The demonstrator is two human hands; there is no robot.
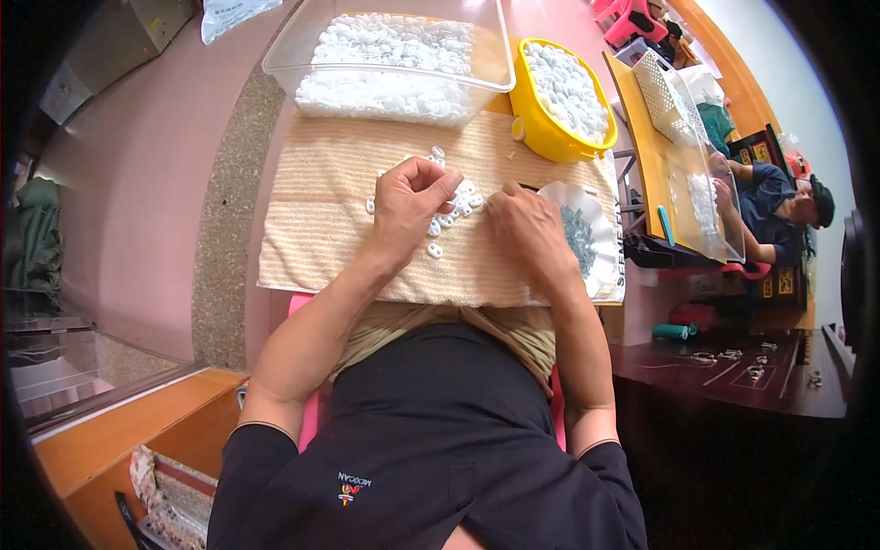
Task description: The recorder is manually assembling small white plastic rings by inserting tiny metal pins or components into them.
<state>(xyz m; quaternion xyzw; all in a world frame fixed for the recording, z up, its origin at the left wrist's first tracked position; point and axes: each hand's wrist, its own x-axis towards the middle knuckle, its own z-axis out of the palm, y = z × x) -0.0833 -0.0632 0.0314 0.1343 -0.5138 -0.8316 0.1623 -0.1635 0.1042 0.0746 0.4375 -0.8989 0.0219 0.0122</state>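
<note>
Between your hands lies a loose scatter of small white pieces [469, 198], oval with holes, on the striped towel [316, 215]. They are too small to tell which you are done with and which are left; many more sit beyond, so the supply looks far from used up.

Your left hand [409, 199] is nearly closed at the scatter's left side, thumb and forefinger together; whether a piece sits in that pinch, you cannot tell here. Your right hand [529, 220] curls narrow and palm-down at the right side; its fingertips and anything in them are hidden.

Just beside it stands the fluted white dish [604, 264] of tiny greyish bits [577, 240]. Farther out are the clear bin [493, 57] and the yellow basin [535, 117], both heaped with white pieces.
</note>
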